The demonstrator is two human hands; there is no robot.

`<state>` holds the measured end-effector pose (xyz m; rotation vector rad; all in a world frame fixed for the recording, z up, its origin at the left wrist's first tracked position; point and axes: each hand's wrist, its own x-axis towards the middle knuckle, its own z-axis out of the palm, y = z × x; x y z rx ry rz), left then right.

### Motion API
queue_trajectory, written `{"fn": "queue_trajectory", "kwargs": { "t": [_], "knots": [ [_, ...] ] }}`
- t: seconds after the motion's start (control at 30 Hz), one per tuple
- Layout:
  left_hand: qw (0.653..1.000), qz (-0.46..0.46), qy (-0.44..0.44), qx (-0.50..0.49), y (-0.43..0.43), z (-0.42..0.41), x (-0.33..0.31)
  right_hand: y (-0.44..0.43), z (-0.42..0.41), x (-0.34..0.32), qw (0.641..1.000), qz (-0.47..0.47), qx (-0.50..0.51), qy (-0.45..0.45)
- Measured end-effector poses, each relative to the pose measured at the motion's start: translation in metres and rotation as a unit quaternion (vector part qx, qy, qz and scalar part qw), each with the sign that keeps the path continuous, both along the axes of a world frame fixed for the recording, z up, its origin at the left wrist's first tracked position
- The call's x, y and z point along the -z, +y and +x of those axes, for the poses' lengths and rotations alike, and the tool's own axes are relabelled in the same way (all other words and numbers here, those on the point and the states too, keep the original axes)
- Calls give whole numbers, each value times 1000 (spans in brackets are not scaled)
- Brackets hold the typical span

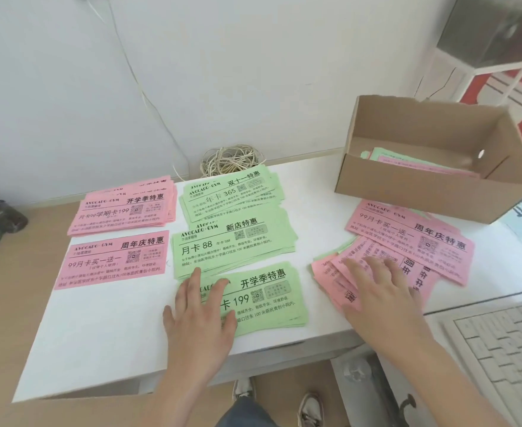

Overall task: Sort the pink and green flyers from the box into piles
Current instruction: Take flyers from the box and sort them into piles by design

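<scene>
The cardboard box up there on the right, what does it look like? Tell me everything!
The box is plain brown cardboard, open on top, with a small round hole in one end wall. It sits upright at the back right of the white table. Pink and green flyers lie flat inside. More pink flyers lie just in front of it.

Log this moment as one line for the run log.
left hand flat on nearest green pile | right hand flat on loose pink flyers | unsorted flyers in box | pink piles two | green piles three
</scene>
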<state>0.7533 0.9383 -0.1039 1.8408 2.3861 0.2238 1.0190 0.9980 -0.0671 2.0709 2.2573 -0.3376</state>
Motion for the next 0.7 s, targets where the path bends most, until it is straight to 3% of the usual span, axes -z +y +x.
{"fn": "queue_trajectory", "kwargs": {
  "t": [0.13,0.23,0.33,0.47,0.6,0.7],
  "knots": [
    [997,5,57,56,7,23,-4,-4,26,-6,996,-60,54,-23],
    [982,45,7,186,30,54,-10,-6,41,1,997,-60,51,-16],
    [948,18,-50,313,60,105,-23,-9,48,10,999,-29,17,-17],
    [925,-38,-87,367,103,161,-19,-11,49,14,1000,-5,-11,-28],
    [907,-63,-11,415,153,201,-14,-13,53,13,999,12,-15,-32],
    [885,-118,44,448,188,222,-24,-11,63,7,999,-3,-33,34]
  ]
}}
